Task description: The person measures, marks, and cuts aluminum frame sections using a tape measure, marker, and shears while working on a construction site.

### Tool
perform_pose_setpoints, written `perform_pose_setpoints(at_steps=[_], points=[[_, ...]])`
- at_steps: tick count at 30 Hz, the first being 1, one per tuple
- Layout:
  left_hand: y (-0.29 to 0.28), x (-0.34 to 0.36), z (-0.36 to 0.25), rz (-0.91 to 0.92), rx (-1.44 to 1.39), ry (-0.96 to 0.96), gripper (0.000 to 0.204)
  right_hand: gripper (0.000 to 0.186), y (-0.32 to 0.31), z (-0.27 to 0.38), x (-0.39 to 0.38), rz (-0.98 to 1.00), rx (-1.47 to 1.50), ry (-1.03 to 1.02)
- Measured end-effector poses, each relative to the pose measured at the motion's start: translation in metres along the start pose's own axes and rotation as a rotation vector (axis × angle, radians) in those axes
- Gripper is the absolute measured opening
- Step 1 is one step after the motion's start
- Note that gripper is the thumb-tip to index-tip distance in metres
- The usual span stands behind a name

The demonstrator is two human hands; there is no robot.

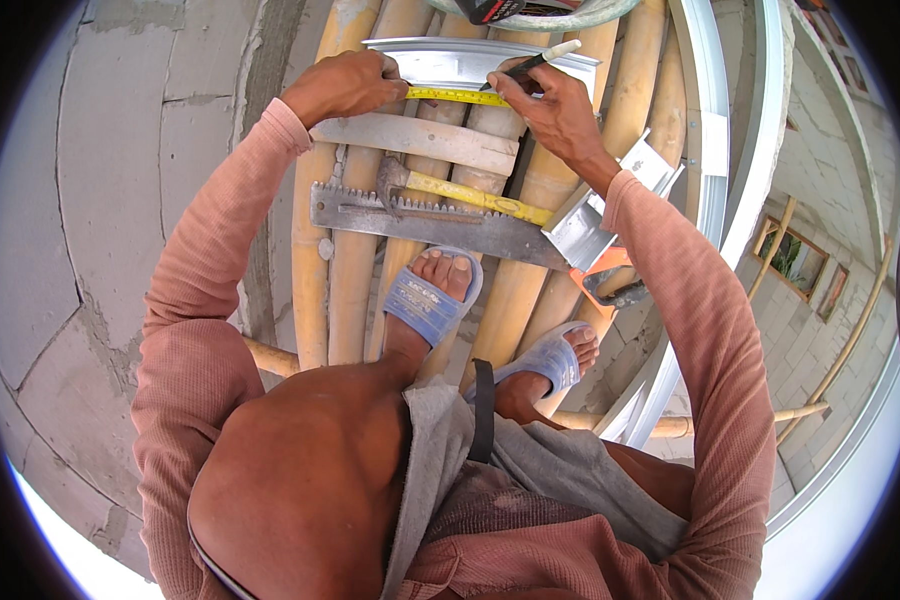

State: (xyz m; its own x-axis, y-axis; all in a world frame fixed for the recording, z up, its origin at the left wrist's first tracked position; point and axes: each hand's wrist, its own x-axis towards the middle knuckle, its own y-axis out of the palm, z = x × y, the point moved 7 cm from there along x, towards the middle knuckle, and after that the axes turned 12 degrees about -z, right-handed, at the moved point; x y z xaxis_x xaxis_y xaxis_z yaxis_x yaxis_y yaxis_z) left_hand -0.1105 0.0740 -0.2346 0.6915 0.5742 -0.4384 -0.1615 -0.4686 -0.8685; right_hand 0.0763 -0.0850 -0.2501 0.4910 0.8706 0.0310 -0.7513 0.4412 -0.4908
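Observation:
My left hand (355, 85) pinches a yellow tape measure (445, 95) at the left end of a silvery metal channel (450, 62). The tape's blade runs along the channel's near edge toward my right hand (558, 112). Between the fingers of that hand is a marker (542, 62), black with a pale end, its tip down at the tape and channel. Just nearer to me lie a pale curved strip (420, 138), a hammer (470, 191) with a yellow handle, and a handsaw (440, 232) with an orange and black handle. A shorter metal channel piece (582, 228) rests over the saw's right part.
Bamboo poles (315, 260) side by side form the platform under my sandalled feet. A grey block wall (110, 150) rises on the left. Long metal profiles (712, 110) stand along the right. A round tub (570, 18) holding items sits at the far edge.

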Motion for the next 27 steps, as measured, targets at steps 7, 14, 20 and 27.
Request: perform_pose_setpoints(at_steps=[7,14,20,27], points=[[-0.001,0.001,-0.001,-0.019,0.004,0.000,0.041,0.041,0.000,-0.005,-0.002,-0.009,0.095,0.000],[-0.003,-0.003,-0.001,-0.009,0.007,-0.020,0.042,0.040,-0.006,-0.003,-0.001,-0.088,0.193,0.071],[-0.011,-0.014,-0.010,0.013,-0.052,0.028,0.041,0.037,-0.047,0.010,-0.004,-0.165,0.246,0.026],[-0.028,0.008,-0.002,-0.137,-0.249,0.035,0.041,0.030,-0.140,-0.030,0.014,-0.436,0.281,0.107]])
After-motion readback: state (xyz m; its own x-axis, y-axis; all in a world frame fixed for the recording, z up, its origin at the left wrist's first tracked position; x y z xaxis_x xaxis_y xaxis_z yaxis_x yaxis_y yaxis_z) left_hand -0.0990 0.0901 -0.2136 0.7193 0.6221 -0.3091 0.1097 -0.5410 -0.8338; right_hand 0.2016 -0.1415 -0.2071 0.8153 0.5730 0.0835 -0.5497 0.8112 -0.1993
